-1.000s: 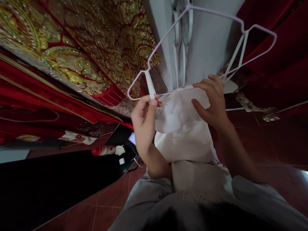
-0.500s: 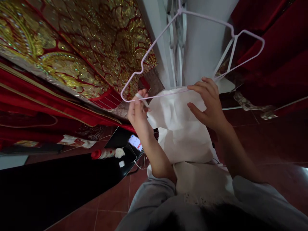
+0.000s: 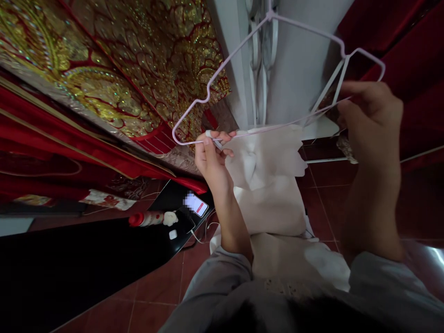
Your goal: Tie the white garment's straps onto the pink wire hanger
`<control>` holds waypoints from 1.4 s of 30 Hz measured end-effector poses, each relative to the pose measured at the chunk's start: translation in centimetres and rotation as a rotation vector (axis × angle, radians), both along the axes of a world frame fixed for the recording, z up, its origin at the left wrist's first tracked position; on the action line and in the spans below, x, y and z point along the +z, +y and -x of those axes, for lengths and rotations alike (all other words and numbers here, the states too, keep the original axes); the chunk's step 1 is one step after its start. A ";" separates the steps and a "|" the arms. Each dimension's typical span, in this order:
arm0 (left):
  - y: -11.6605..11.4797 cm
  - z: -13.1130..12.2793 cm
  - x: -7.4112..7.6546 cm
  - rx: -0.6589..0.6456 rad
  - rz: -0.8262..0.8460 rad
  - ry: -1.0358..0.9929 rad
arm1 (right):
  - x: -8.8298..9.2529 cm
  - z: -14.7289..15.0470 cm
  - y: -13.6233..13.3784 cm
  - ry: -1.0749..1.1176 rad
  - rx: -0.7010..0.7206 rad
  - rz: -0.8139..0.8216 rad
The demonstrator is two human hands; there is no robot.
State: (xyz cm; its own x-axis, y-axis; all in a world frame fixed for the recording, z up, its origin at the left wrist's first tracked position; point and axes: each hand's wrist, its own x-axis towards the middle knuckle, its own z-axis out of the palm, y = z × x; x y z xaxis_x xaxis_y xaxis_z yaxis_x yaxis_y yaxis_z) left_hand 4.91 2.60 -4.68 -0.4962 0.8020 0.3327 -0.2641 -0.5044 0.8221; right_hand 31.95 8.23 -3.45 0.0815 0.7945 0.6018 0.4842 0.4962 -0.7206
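A pale pink clothes hanger (image 3: 239, 44) hangs in front of me, its long lower bar slanting up to the right. My left hand (image 3: 217, 155) is closed at the bar's left end, with a white strap (image 3: 218, 144) between its fingers. At the bar's right end, my right hand (image 3: 374, 120) has thumb and fingers pinched together, partly hiding what they grip. Beside it, a white strap loop (image 3: 328, 85) drapes from the hanger's right notch. Beneath the bar hangs off-white cloth (image 3: 267, 157) with a wavy right edge.
Gold-sequined red garments (image 3: 138, 60) hang close on the left, dark red cloth (image 3: 409, 60) on the right. A black table (image 3: 86, 259) at lower left bears a lit phone (image 3: 197, 204), a red-capped bottle (image 3: 145, 218) and a small white case (image 3: 172, 234).
My right hand has moved right along the bar, from spread fingers to a pinch near its right end. My left hand has shifted slightly right along the bar.
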 end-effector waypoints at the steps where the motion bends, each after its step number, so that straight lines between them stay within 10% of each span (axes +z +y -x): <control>1: 0.1 0.0 -0.1 -0.001 -0.007 -0.020 | 0.7 0.2 -0.1 0.035 0.013 0.018; 10: -0.1 0.3 -0.3 -0.114 -0.021 -0.086 | 3.0 1.6 1.9 0.202 0.122 -0.345; 15: -0.3 0.2 -0.3 -0.127 -0.031 -0.059 | 1.2 -2.2 4.7 -0.032 0.098 -0.615; 20: -0.2 0.5 -0.5 -0.125 -0.034 -0.045 | -0.9 -4.5 5.9 -0.129 -0.142 -0.450; 28: -0.2 0.8 -0.7 -0.171 -0.014 -0.061 | -4.6 -1.7 3.0 0.288 -0.296 -0.970; 35: 0.0 0.5 -0.9 -0.139 -0.035 -0.042 | -2.2 3.0 -3.1 -0.050 0.105 -0.175; 42: -0.1 2.9 -1.6 0.178 -0.021 0.090 | -1.4 3.4 -3.0 -0.070 0.081 -0.129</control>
State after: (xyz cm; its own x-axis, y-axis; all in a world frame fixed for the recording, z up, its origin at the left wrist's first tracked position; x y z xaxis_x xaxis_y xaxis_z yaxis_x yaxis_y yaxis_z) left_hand 2.04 2.48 -6.32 -0.5968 0.6968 0.3979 -0.0955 -0.5540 0.8270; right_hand 28.57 5.27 -4.85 -0.0258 0.7125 0.7012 0.4857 0.6221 -0.6142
